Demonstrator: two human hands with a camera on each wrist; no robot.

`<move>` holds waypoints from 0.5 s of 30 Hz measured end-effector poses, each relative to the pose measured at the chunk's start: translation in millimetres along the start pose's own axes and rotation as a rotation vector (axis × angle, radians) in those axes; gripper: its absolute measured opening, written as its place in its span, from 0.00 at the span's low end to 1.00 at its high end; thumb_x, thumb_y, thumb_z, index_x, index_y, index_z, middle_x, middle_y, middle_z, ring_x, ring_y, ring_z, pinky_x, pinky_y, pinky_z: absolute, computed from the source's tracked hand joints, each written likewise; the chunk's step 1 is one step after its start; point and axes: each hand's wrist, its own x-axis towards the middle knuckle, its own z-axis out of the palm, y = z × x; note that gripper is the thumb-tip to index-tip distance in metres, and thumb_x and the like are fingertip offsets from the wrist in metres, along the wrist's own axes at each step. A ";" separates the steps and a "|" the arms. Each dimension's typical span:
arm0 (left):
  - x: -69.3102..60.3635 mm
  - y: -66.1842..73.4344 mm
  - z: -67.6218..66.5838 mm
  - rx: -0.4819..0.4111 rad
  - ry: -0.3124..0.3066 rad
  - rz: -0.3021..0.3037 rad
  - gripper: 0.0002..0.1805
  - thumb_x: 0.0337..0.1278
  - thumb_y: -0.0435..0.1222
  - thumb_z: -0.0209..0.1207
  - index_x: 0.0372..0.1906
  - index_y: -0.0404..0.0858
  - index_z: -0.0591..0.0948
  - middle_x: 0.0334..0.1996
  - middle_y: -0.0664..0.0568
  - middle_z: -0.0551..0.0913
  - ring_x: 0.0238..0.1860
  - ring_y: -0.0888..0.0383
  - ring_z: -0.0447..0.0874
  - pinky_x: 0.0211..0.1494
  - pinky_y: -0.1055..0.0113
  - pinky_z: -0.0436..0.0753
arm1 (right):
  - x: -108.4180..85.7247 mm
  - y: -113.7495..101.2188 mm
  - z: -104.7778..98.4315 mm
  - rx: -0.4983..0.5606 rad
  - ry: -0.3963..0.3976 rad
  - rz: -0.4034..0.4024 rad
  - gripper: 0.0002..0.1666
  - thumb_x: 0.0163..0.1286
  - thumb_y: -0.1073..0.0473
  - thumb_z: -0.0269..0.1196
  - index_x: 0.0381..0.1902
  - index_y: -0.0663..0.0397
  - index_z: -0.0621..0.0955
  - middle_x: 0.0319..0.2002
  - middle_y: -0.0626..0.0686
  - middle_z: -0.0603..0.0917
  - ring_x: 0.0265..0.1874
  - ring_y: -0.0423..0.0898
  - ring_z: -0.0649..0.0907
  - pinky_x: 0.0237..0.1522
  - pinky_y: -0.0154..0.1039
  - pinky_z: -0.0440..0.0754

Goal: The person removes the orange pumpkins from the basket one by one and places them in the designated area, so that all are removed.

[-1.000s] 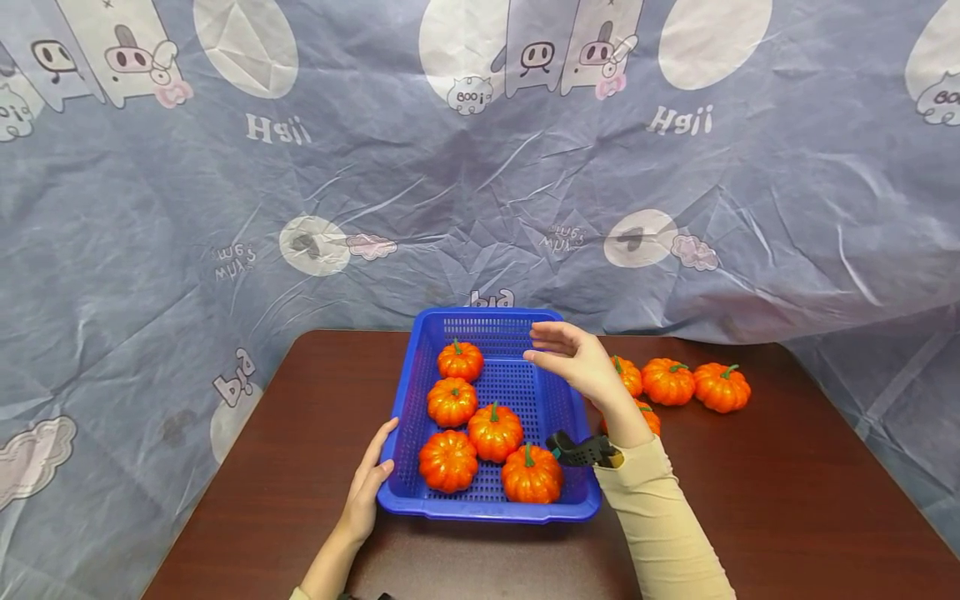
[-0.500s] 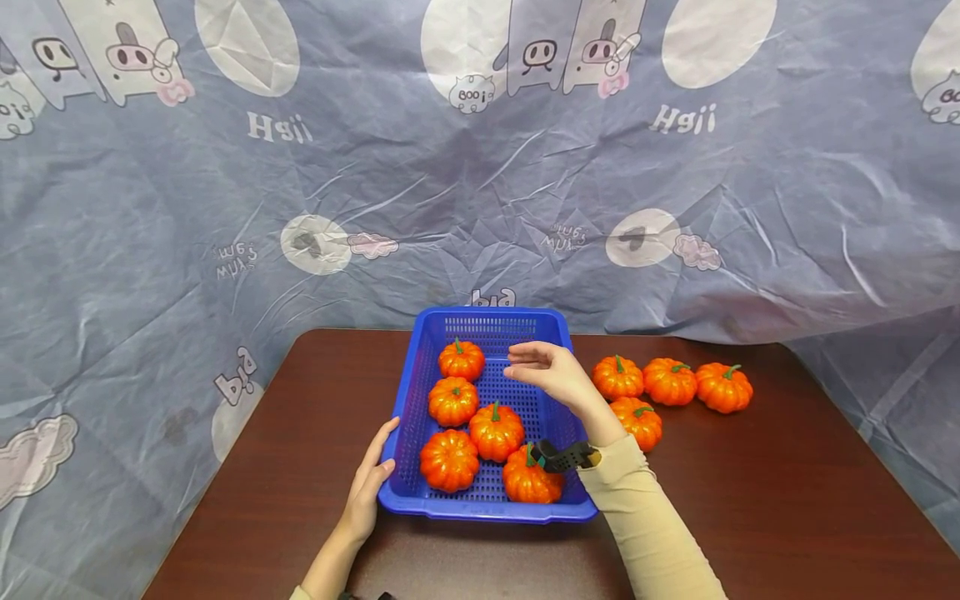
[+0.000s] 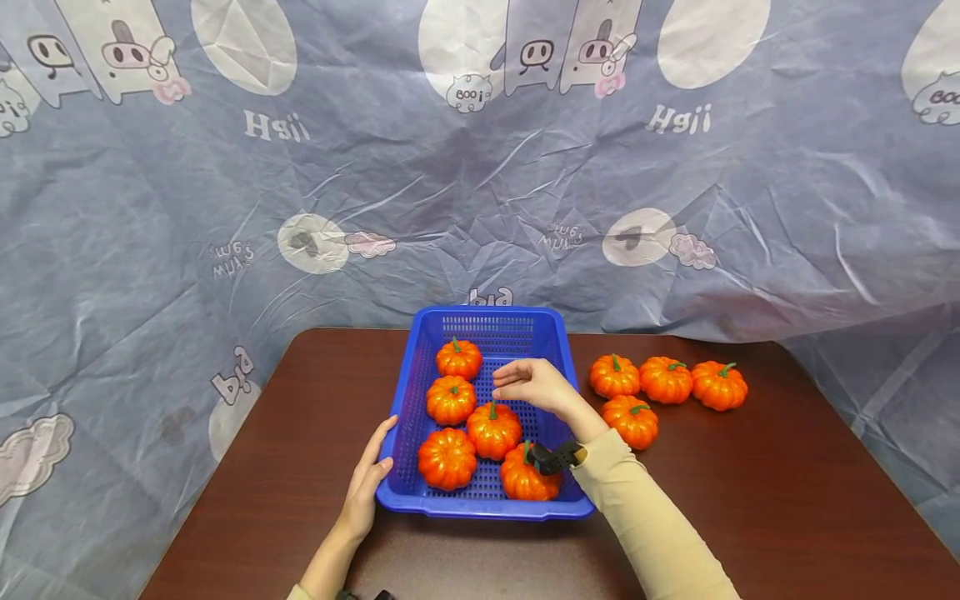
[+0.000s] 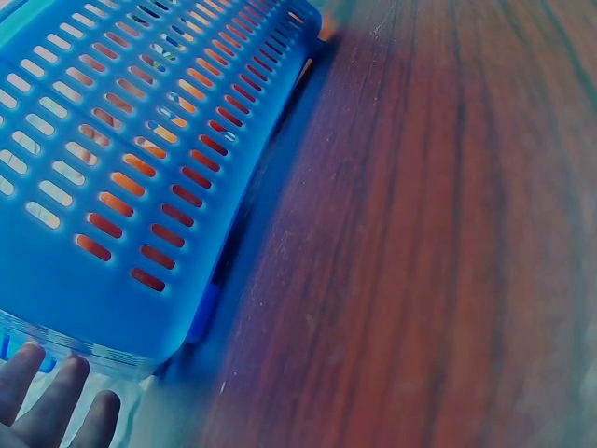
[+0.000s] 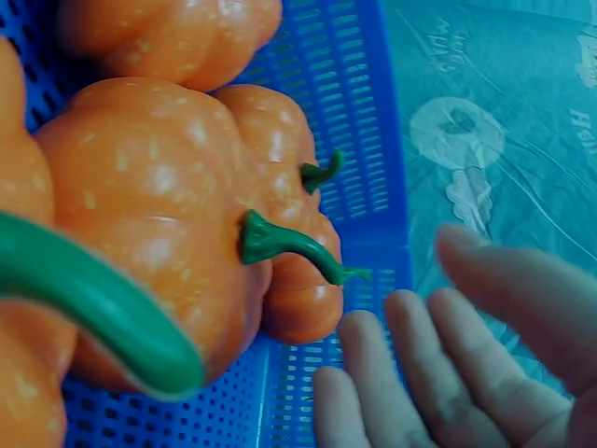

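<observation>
A blue plastic basket [image 3: 480, 507] with slotted walls holds several small orange pumpkins with green stems. My left hand [image 3: 362, 492] rests against its left rim, fingers fairly straight; in the left wrist view, the fingertips [image 4: 70, 369] touch the rim. My right hand [image 3: 536, 387] hovers over the basket, holding nothing, its fingers extended and slightly bent. Below its fingers lies the middle pumpkin [image 3: 494, 431]; the right wrist view shows a pumpkin [image 5: 149, 205] with a curved stem beside the spread fingers. My right wrist strap partly covers the front-right pumpkin [image 3: 525, 479].
Right of the basket, several more pumpkins [image 3: 666, 380] lie on the brown wooden table [image 3: 750, 483], one pumpkin [image 3: 631, 422] nearer the front. A grey-blue printed cloth [image 3: 480, 183] hangs behind the table and at its sides.
My right hand has moved left and toward me, from the basket's right rim to above the middle pumpkin. The left hand, basket and pumpkins stay in place.
</observation>
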 end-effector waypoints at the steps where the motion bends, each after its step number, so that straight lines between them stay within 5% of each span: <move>1: 0.0 -0.1 -0.1 0.000 0.001 0.000 0.29 0.64 0.32 0.38 0.71 0.38 0.58 0.69 0.41 0.57 0.63 0.58 0.63 0.60 0.75 0.64 | 0.6 0.9 0.5 -0.008 -0.010 0.002 0.21 0.56 0.61 0.68 0.47 0.65 0.81 0.43 0.61 0.84 0.43 0.50 0.83 0.46 0.44 0.78; 15: 0.7 -0.4 0.2 -0.011 -0.015 0.003 0.29 0.64 0.32 0.38 0.71 0.37 0.56 0.69 0.39 0.56 0.63 0.56 0.63 0.60 0.74 0.64 | 1.1 7.1 3.7 -0.044 -0.099 -0.007 0.16 0.57 0.70 0.64 0.45 0.72 0.81 0.41 0.64 0.84 0.42 0.52 0.84 0.43 0.41 0.80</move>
